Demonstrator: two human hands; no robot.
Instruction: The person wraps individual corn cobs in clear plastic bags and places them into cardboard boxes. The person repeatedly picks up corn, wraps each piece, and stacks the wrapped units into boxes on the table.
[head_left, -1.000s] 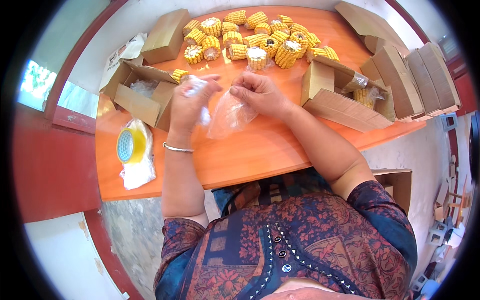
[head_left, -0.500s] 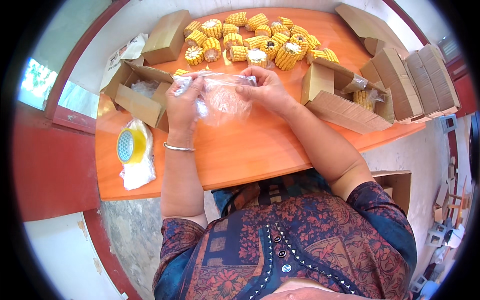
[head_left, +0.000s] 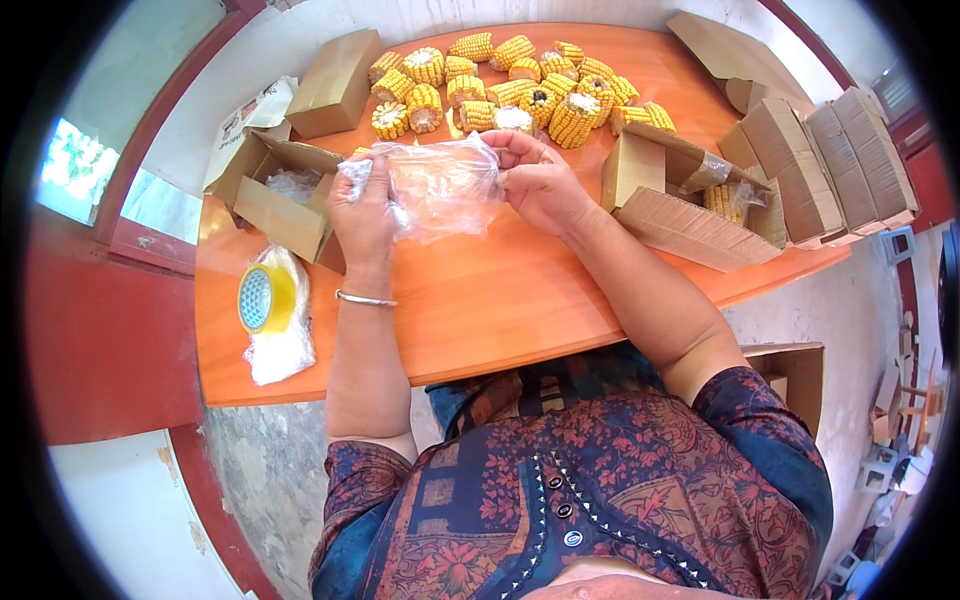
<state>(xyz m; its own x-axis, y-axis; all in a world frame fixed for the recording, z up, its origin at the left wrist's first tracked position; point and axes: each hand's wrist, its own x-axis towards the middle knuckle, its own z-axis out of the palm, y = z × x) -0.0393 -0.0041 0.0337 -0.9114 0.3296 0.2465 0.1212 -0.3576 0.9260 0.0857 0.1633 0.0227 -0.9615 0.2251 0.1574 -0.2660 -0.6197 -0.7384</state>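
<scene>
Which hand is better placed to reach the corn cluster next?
Probably the right hand: it is nearer the corn cluster and pinches only the clear bag, while the left hand also clutches bunched plastic.

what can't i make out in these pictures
All in the head view:
crumpled white plastic in the left hand: full shape, covered by that hand
thin clear plastic film in the right hand: whether it forms a bag, lost in wrinkles
open brown cardboard box at left: its floor, hidden by its flap
distant grey clutter at far right: too small
</scene>
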